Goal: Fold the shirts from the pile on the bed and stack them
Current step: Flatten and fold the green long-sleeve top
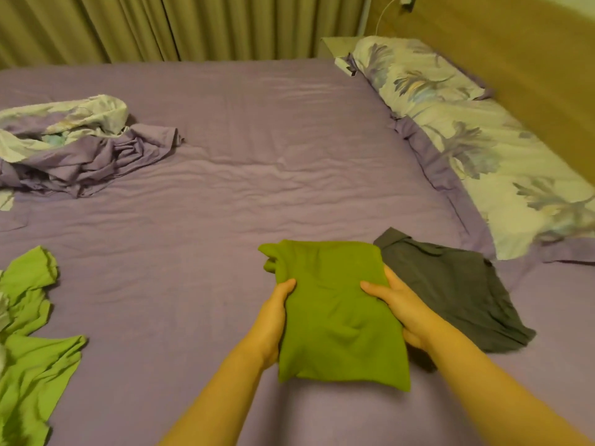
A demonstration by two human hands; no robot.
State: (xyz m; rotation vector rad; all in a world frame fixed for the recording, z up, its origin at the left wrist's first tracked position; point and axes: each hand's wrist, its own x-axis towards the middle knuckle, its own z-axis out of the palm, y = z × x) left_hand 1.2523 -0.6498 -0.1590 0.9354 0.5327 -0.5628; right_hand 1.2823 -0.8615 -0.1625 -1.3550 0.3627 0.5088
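A folded olive-green shirt (331, 310) is held between both my hands just above the purple bed sheet (225, 175). My left hand (273, 320) grips its left edge with the thumb on top. My right hand (396, 304) grips its right edge, thumb on top as well. A folded dark grey shirt (457, 291) lies on the bed just right of the green one, partly behind my right hand. At the left edge lies a crumpled bright green shirt (29, 342), unfolded.
A crumpled purple and floral bedcover (70, 146) lies at the far left. Floral pillows (476, 146) run along the wooden headboard (515, 59) on the right. Curtains (161, 24) hang behind the bed.
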